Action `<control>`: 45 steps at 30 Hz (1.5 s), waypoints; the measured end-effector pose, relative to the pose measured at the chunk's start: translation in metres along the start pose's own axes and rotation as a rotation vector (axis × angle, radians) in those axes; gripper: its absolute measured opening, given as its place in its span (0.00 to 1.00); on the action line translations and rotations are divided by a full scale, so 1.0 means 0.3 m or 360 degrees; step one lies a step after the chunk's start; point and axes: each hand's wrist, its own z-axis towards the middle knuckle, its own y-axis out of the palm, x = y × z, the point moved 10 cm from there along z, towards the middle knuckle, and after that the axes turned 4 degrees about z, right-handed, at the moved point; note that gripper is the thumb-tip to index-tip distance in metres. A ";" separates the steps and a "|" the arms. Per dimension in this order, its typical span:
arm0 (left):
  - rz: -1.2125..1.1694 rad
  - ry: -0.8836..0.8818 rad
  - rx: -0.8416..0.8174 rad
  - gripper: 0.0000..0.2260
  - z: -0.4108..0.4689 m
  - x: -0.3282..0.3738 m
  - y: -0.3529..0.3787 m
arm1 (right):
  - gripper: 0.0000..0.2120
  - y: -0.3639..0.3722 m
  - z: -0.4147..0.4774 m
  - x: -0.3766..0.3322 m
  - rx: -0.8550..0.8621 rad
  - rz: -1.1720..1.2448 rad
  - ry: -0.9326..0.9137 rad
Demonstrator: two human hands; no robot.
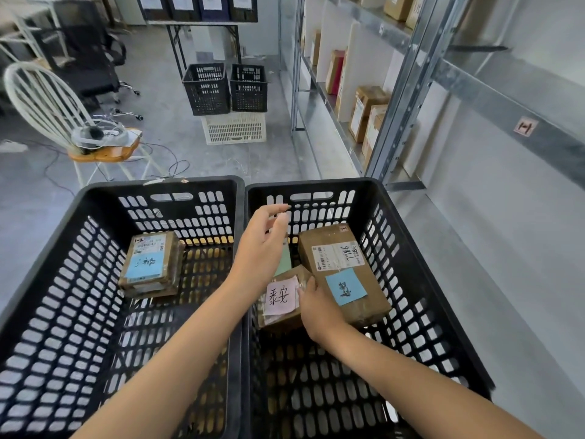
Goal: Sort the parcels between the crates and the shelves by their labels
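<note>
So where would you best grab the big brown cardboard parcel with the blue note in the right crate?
Probably from above, across its two long sides. The big brown cardboard parcel lies label-up in the black plastic crate, longer than wide, top uncovered. The small parcel with a pink note, held by the right hand, crowds its left side.

Grey concrete floor [253, 160], flat even light. At left, a white spindle-back chair [107, 153] with a wooden seat. Thin dark cables [177, 167] trail on the floor beside it. Black office chair [85, 58] behind. Table [202, 24] on thin black legs at the far end. Pale wall [506, 232] on the right.
</note>
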 end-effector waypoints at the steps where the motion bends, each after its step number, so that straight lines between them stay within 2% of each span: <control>1: -0.0005 -0.0007 0.0003 0.12 0.002 -0.002 -0.001 | 0.32 0.003 0.009 -0.001 -0.0017 -0.0067 -0.0003; 3: -0.0009 -0.0016 0.0010 0.11 0.008 -0.006 -0.007 | 0.33 -0.006 0.025 -0.018 0.0010 -0.0225 -0.0060; 5: 0.0004 -0.0010 0.0015 0.12 0.014 -0.006 -0.013 | 0.25 0.004 0.023 -0.017 -0.0065 -0.0358 -0.0084; 7: 0.0010 -0.0011 0.0014 0.13 0.021 -0.007 -0.015 | 0.16 0.017 0.006 0.017 -0.0137 -0.0147 0.0004; 8: 0.0014 -0.0010 0.0011 0.13 0.022 -0.009 -0.015 | 0.15 0.022 -0.003 0.032 -0.0134 0.0035 0.0042; 10: 0.0031 0.0003 0.0008 0.12 0.025 -0.012 -0.016 | 0.22 0.023 -0.006 0.049 -0.0059 0.0380 0.0039; 11: 0.0042 0.0008 0.0010 0.12 0.027 -0.016 -0.019 | 0.28 0.025 -0.004 0.043 -0.0063 0.0402 -0.0006; 15: 0.0051 -0.0015 0.0021 0.12 0.034 -0.040 -0.027 | 0.42 0.063 -0.003 0.018 -0.0223 0.0056 -0.0278; 16: 0.0045 -0.0023 0.0023 0.12 0.035 -0.045 -0.026 | 0.42 0.075 -0.007 0.012 -0.0239 -0.0037 -0.0334; 19: 0.0035 -0.0035 0.0024 0.11 0.033 -0.056 -0.009 | 0.31 0.096 -0.004 -0.042 -0.0114 -0.0608 -0.0492; 22: 0.0063 -0.0010 -0.0003 0.11 0.028 -0.058 0.013 | 0.33 0.115 0.007 -0.069 -0.0071 -0.0803 -0.0524; 24: 0.0086 0.0008 -0.0047 0.12 0.023 -0.065 0.026 | 0.32 0.103 0.013 -0.055 -0.0144 -0.0596 -0.0471; 27: 0.0231 0.0074 -0.0118 0.13 0.001 -0.078 0.051 | 0.21 0.000 0.012 -0.011 -0.0192 -0.0056 -0.0268; 31: 0.0552 0.0185 -0.0323 0.16 -0.062 -0.103 0.136 | 0.16 -0.274 -0.043 0.023 0.0197 0.0117 -0.0160; 35: 0.0685 0.0306 -0.0474 0.19 -0.093 -0.054 0.170 | 0.15 -0.496 -0.180 0.036 0.0502 0.0043 -0.0169; 41: 0.0932 0.0669 -0.0650 0.22 -0.240 0.073 0.186 | 0.19 -0.667 -0.470 -0.009 0.0743 -0.0029 -0.0109; 45: 0.0922 0.0978 -0.0683 0.23 -0.409 0.171 0.186 | 0.23 -0.693 -0.702 -0.046 0.0861 -0.0064 -0.0015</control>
